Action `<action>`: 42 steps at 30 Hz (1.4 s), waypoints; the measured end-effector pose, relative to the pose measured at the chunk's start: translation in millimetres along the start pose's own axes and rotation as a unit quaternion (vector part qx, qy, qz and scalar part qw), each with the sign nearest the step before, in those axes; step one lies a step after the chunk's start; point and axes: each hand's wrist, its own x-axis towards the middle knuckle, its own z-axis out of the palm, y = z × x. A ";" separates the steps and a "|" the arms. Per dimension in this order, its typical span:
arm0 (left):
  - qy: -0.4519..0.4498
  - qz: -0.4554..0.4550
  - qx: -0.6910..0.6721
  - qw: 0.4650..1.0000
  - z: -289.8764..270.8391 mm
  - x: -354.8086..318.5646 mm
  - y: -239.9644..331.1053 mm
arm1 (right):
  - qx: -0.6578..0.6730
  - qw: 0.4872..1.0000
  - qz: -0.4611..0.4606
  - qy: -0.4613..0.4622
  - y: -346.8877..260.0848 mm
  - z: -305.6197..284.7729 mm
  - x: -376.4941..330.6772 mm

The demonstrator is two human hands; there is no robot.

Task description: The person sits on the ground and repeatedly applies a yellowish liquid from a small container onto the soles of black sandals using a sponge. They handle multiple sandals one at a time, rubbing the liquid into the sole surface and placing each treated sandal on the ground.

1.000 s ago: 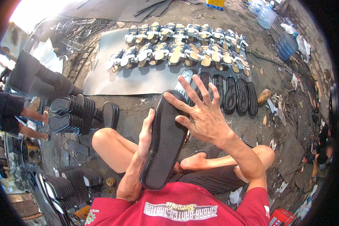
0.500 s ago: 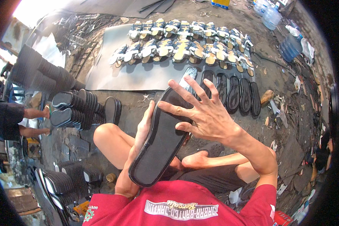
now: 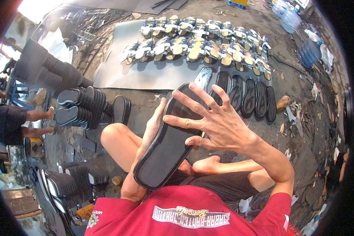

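Left grip [image 3: 150, 129] along black sole [image 3: 161, 151] edge; right grip [image 3: 220, 126] splayed; sole row [image 3: 248, 98] beyond.

We locate the sole [image 3: 161, 157] before the wearer's torso [image 3: 181, 196], between the left hand [image 3: 152, 124] along its left edge and the right hand [image 3: 212, 124] over its far half. Beyond it, we find the sheet [image 3: 118, 76] on the floor [image 3: 259, 133], bearing 2 rows of sandals [image 3: 195, 49], 1 behind the other. We note the loose soles [image 3: 248, 98] side by side, right of the held sole, along the sheet's near edge. Leftward, we identify 3 groups of stacks: far [image 3: 47, 67], middle [image 3: 78, 110] and near [image 3: 74, 185]. A co-worker's legs [image 3: 39, 115] lie left of the middle group. Bottles [image 3: 310, 53] occupy the far right.
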 end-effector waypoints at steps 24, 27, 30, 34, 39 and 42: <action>0.081 0.223 0.079 0.968 -55.7 7.8 34.0 | 0.298 0.872 0.343 0.185 0.5 105.8 -47.4; 0.203 0.198 0.072 0.956 -109.5 -10.7 19.7 | 0.185 0.885 0.403 -0.141 -18.7 214.2 -98.8; 0.228 0.185 0.000 0.956 -114.2 -16.7 5.1 | 0.194 0.915 0.320 -0.149 -54.0 240.1 -102.4; 0.166 0.173 0.043 0.970 -125.8 -18.3 18.7 | 0.068 0.953 0.291 -0.048 -67.3 292.2 -105.1; 0.137 0.278 -0.052 0.949 -120.1 -28.4 25.9 | 0.228 0.899 0.371 -0.042 -67.7 252.6 -96.6; 0.163 0.288 -0.077 0.940 -119.7 -29.3 20.2 | 0.268 0.864 0.422 0.064 -51.7 255.8 -112.6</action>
